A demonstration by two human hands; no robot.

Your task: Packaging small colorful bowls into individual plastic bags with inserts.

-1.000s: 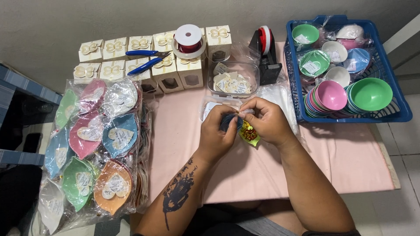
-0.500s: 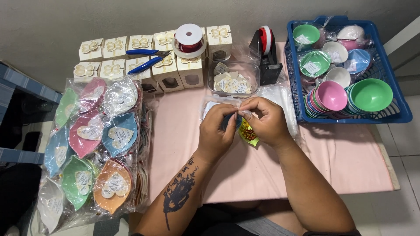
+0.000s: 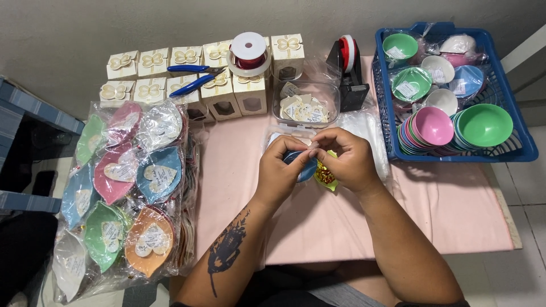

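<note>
Far left we've got a big pile of wrapped leaf-shaped dishes [image 3: 122, 193] in clear plastic, pink, blue, green, orange and white ones, each with a heart-shaped tag on top. Behind them sit two rows of cream gift boxes [image 3: 187, 79] with bow shapes on the lids, and a pair of blue-handled pliers [image 3: 193, 77] lies across a couple of them. A spool of red ribbon [image 3: 248, 51] rests on the boxes a bit further along.

In the middle, over the pink surface [image 3: 455, 210], our left hand [image 3: 278, 176] and right hand [image 3: 347, 162] are bunched close together, fingertips touching. The left hand curls around a small blue dish [image 3: 300, 167], and both hands pinch the top of the clear wrap around it. Tucked under the right hand is a shiny gold and red foil piece [image 3: 325, 176] on something yellow-green; can't tell exactly what it is. Both hands are closed tight on the bundle, held just above the surface, near the front of a clear tub of paper tags [image 3: 305, 105].

Just behind and to the right of that tub stands a black tape dispenser [image 3: 350, 71]. Far right is a blue basket [image 3: 512, 150] full of small bowls, with a pink bowl [image 3: 433, 125] and a green bowl [image 3: 484, 124] topping the front stacks and some wrapped ones behind.
</note>
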